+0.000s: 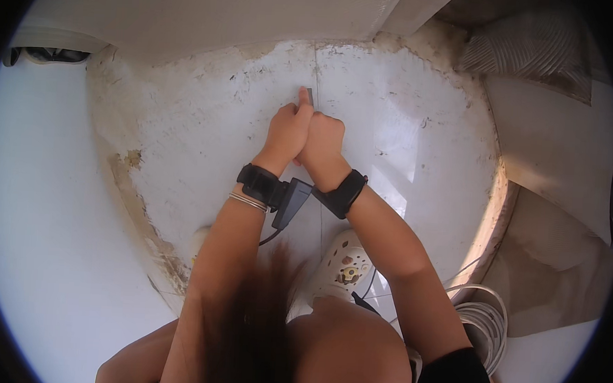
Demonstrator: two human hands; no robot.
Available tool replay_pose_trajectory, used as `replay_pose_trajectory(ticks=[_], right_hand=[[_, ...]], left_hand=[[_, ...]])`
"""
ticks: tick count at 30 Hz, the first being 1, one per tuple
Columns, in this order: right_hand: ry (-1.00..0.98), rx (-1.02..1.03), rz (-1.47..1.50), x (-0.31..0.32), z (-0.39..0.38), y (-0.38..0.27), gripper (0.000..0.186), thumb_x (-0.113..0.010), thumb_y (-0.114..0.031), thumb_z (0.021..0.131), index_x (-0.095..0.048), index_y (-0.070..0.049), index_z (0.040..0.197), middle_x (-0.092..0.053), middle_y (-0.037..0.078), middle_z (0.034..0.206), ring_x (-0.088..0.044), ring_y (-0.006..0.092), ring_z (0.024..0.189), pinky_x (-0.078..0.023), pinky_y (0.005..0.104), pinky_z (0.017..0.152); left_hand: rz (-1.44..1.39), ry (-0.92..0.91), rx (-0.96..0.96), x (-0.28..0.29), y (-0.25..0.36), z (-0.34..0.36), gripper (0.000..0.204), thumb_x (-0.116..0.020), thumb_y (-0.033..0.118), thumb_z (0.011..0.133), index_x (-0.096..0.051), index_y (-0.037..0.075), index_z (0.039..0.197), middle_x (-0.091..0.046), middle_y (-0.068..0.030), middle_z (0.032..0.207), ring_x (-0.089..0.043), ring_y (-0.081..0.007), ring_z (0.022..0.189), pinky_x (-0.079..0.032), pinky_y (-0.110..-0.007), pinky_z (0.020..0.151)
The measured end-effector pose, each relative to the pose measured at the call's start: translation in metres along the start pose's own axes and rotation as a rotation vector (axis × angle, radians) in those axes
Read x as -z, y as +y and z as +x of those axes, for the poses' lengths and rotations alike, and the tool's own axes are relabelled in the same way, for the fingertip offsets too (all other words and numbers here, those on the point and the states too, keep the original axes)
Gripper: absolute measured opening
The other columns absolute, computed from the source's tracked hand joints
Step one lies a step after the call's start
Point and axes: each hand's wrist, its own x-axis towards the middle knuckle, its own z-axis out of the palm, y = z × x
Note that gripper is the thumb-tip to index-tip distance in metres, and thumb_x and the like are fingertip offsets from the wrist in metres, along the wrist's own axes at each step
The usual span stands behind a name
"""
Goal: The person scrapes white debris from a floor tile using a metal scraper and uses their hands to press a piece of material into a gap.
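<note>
Left of the tile seam (317,67), brown residue (124,171) rims the floor, so that side looks unfinished. At the seam, my left hand (289,131) and right hand (325,131) clench around a dark bar (309,92); right of it, flecks (380,153) remain on mostly white tile.

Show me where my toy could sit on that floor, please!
Bare tile lies between the right forearm and sunlit edge; a dirt-speckled patch lies between the left hand and brown strip. It's crowded where that hand meets the right hand, and around the shoe and coiled white cable.
</note>
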Motion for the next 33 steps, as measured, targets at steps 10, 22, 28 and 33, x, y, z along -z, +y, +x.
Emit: replay_pose_trajectory(ticks=[10,22,28,33], right_hand=[[0.062,0.052,-0.113,-0.035,-0.036,-0.010,0.033,-0.072,-0.013,0.035,-0.057,-0.007,0.064,-0.057,0.007,0.059,-0.057,0.0186,0.052,-0.043,0.0284,0.045],[-0.140,-0.024,-0.044,-0.016,-0.025,-0.008,0.027,-0.074,-0.016,0.040,-0.059,-0.009,0.061,-0.058,0.005,0.063,-0.058,0.0178,0.057,-0.044,0.0279,0.048],[0.004,0.081,0.009,-0.019,-0.021,-0.003,0.034,-0.070,-0.014,0.040,-0.058,-0.006,0.071,-0.057,0.006,0.058,-0.057,0.0191,0.052,-0.041,0.0291,0.043],[-0.138,0.032,0.068,0.010,-0.001,-0.017,0.030,-0.071,-0.011,0.040,-0.059,-0.006,0.067,-0.057,0.005,0.054,-0.058,0.0182,0.052,-0.042,0.0281,0.044]], left_hand=[[0.101,0.107,-0.032,0.001,-0.045,-0.026,0.068,-0.028,0.054,0.083,-0.054,-0.009,0.076,-0.056,-0.0253,0.076,-0.056,-0.0346,0.075,-0.043,-0.037,0.069],[0.074,0.016,0.010,0.000,-0.043,-0.009,0.073,-0.026,0.057,0.082,-0.055,-0.009,0.083,-0.057,-0.0255,0.080,-0.056,-0.0340,0.081,-0.041,-0.035,0.075],[0.131,0.093,-0.015,0.002,-0.034,-0.008,0.073,-0.027,0.057,0.082,-0.056,-0.010,0.082,-0.057,-0.0253,0.079,-0.056,-0.0333,0.080,-0.042,-0.036,0.074],[0.002,-0.064,0.182,0.019,0.000,-0.006,0.070,-0.030,0.054,0.082,-0.055,-0.011,0.081,-0.058,-0.0230,0.076,-0.059,-0.0288,0.072,-0.045,-0.034,0.061]])
